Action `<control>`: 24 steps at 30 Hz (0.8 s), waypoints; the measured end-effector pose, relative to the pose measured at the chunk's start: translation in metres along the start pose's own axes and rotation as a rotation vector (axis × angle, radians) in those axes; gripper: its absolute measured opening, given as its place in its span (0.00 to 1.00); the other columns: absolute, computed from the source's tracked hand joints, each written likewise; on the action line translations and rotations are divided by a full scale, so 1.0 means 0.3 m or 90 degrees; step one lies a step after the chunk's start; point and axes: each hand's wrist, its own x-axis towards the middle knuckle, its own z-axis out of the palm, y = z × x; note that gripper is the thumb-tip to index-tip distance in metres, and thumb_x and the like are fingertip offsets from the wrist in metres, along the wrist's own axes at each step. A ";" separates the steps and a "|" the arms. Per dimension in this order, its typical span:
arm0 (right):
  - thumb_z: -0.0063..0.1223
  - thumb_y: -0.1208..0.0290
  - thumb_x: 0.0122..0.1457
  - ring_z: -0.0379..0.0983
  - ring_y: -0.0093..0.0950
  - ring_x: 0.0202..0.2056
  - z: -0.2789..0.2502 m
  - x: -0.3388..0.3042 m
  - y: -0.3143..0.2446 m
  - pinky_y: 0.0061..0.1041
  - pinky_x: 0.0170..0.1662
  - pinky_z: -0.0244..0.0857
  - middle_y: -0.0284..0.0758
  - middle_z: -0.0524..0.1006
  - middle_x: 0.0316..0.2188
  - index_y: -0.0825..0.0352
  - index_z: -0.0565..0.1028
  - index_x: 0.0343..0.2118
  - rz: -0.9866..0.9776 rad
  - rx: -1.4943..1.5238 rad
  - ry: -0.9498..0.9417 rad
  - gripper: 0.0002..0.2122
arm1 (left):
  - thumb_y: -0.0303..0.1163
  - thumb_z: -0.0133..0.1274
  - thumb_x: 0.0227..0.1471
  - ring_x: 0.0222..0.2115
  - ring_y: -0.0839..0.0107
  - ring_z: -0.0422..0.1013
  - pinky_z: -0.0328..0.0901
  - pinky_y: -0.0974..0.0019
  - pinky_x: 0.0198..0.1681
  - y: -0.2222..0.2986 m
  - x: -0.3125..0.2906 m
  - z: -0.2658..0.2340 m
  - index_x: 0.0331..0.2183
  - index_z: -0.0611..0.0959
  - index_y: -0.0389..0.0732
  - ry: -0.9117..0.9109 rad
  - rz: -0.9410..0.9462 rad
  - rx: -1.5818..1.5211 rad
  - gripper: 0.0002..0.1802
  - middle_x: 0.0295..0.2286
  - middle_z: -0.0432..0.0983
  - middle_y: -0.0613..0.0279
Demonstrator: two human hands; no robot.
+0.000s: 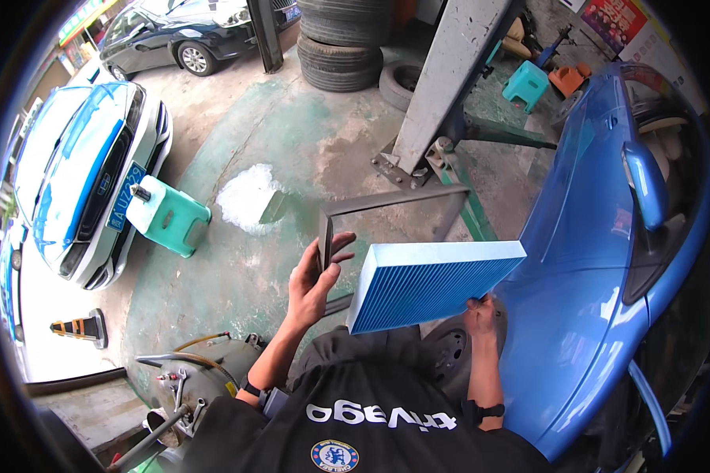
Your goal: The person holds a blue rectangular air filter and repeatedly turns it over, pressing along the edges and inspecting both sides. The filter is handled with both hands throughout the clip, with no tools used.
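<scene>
Here we are, with the pleated blue filter [434, 288] held up in mid-air before us, tilted, its ridged side showing. Our right hand [482, 315] has its lower right corner, that grip pinched tight on the edge. Just behind and to the left comes the thin dark frame [394, 201], our left hand [312, 284] round its side bar, thumb on one side and fingers loosely spread on the other. How far along are we? By our reading, both parts are in hand but not joined: the filter covers part of the frame from here, so we cannot tell whether they touch, and seating one in the other looks undone. Close on our right sits the blue car [576, 244], its wheel [450, 352] low beside us; ahead rises the grey lift post [450, 87], and out left a green stool [170, 221] stands by a white-and-blue car [79, 177].
</scene>
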 end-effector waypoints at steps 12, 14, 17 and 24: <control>0.52 0.71 0.59 0.66 0.33 0.55 0.070 1.031 -0.039 0.37 0.59 0.58 0.36 0.70 0.54 0.69 0.62 0.58 0.148 0.012 -0.018 0.25 | 0.42 0.47 0.61 0.43 0.73 0.68 0.60 0.70 0.46 -0.226 0.881 -0.011 0.58 0.64 0.31 0.137 -0.172 0.154 0.31 0.48 0.70 0.55; 0.48 0.68 0.62 0.63 0.35 0.57 0.102 1.215 -0.050 0.40 0.61 0.56 0.37 0.66 0.57 0.68 0.59 0.60 0.107 0.009 -0.098 0.25 | 0.40 0.48 0.61 0.44 0.74 0.66 0.60 0.70 0.50 -0.220 1.016 -0.034 0.57 0.67 0.32 0.189 -0.210 0.056 0.28 0.46 0.72 0.59; 0.47 0.66 0.63 0.62 0.35 0.58 0.176 1.464 -0.058 0.40 0.61 0.55 0.36 0.66 0.58 0.68 0.58 0.61 0.201 0.063 -0.224 0.25 | 0.40 0.47 0.62 0.44 0.75 0.65 0.60 0.71 0.49 -0.229 1.157 -0.088 0.56 0.67 0.32 0.233 -0.208 0.128 0.28 0.46 0.72 0.59; 0.53 0.63 0.61 0.65 0.29 0.54 0.461 1.822 0.042 0.30 0.57 0.56 0.36 0.70 0.54 0.70 0.64 0.58 0.187 -0.114 -0.063 0.25 | 0.39 0.42 0.63 0.48 0.73 0.63 0.55 0.71 0.54 -0.309 1.382 -0.303 0.55 0.66 0.30 0.323 -0.099 0.221 0.26 0.47 0.69 0.58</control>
